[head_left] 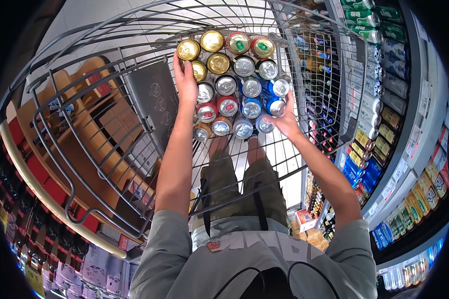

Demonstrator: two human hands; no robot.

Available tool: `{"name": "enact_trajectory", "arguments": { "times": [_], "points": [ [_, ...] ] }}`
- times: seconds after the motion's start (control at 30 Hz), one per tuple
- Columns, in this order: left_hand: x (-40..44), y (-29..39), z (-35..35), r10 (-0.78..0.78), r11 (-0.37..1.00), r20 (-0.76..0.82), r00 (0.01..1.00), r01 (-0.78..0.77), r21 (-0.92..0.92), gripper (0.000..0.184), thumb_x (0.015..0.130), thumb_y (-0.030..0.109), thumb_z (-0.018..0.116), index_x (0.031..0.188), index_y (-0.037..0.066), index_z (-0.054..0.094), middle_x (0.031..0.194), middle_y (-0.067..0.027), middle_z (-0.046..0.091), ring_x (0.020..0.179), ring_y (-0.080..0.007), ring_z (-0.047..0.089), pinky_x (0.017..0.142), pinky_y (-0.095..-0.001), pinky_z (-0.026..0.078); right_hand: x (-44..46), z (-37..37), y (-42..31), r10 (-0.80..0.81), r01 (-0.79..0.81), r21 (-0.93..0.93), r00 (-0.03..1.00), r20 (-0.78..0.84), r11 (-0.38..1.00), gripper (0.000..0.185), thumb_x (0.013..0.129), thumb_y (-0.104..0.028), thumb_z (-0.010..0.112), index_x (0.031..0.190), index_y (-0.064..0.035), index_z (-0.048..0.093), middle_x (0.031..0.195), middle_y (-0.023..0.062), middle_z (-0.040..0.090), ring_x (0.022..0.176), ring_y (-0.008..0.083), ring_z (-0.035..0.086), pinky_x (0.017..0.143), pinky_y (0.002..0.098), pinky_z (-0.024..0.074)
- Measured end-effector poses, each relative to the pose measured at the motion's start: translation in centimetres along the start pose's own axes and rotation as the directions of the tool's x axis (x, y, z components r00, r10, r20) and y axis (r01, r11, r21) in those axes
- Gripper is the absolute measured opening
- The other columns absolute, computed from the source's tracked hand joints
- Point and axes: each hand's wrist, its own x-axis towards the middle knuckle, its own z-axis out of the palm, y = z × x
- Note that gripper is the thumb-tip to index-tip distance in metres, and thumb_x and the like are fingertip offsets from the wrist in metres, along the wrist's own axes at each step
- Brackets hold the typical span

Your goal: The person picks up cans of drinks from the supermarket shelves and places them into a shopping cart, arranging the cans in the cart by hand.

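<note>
Rows of drink cans stand upright, tops up, in the shopping cart (134,55). My left hand (185,85) lies along their left side, fingers stretched out beside a gold can (188,50) and thumb near another gold can (198,71). On the right, my right hand (287,119) spreads round the corner of the group. Its fingers reach along a blue can (276,106), and its thumb rests by a silver-topped can (265,124). Red cans (228,106), dark cans (244,66) and red cans with green tabs (238,44) fill other places. The fingertips are partly hidden.
A grey folding panel (152,99) is on the cart's left, by a wooden display stand (85,129) outside. Shelves of cans (374,109) run along the right. Dark bottles (40,219) line the lower left. My legs (234,184) show below the wire basket.
</note>
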Motion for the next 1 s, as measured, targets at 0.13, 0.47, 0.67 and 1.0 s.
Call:
{"name": "enact_trajectory", "arguments": {
  "times": [0.13,0.47,0.67,1.0],
  "points": [
    [0.1,-0.1,0.0,0.011,0.999,0.003,1.0,-0.011,0.031,0.06,0.107,0.024,0.047,0.16,0.007,0.023,0.161,-0.0162,0.033,0.147,-0.026,0.033,0.12,-0.0362,0.023,-0.1,-1.0,-0.5,-0.015,0.028,-0.125,0.995,0.1,0.992,0.125,0.071,0.003,0.086,0.159,-0.0064,-0.004,0.162,0.0218,0.019,0.15,0.0297,0.025,0.123,0.04,0.0228],
    [-0.3,0.6,0.3,-0.023,1.0,0.005,1.0,0.023,0.008,0.061,0.107,0.025,0.047,0.16,0.005,0.021,0.161,-0.0169,0.032,0.147,-0.0264,0.032,0.121,-0.0364,0.023,-0.4,-1.5,1.3,-0.001,0.018,-0.058,0.961,0.276,0.998,0.126,0.076,0.014,0.073,0.161,-0.0224,-0.012,0.167,0.0179,0.012,0.154,0.0286,0.017,0.121,0.0472,0.0217],
    [-0.3,0.6,0.2,-0.02,1.0,0.004,1.0,0.02,-0.011,0.063,0.107,0.026,0.048,0.159,0.004,0.02,0.162,-0.0175,0.03,0.148,-0.0269,0.031,0.121,-0.0366,0.022,-0.2,-1.7,1.9,-0.005,0.018,-0.049,0.966,0.26,0.999,0.127,0.075,0.013,0.074,0.161,-0.0229,-0.012,0.166,0.0193,0.013,0.154,0.03,0.019,0.12,0.0482,0.0249],
    [-0.1,0.5,0.2,-0.029,0.997,0.003,1.0,0.029,-0.065,0.067,0.107,0.029,0.049,0.159,0.002,0.019,0.163,-0.0187,0.028,0.15,-0.0276,0.029,0.122,-0.0369,0.021,-0.1,-1.7,1.5,0.002,0.013,-0.059,0.97,0.242,0.998,0.126,0.074,0.011,0.077,0.161,-0.0219,-0.007,0.164,0.0193,0.017,0.152,0.0318,0.022,0.119,0.0501,0.0277]
  ]
}}
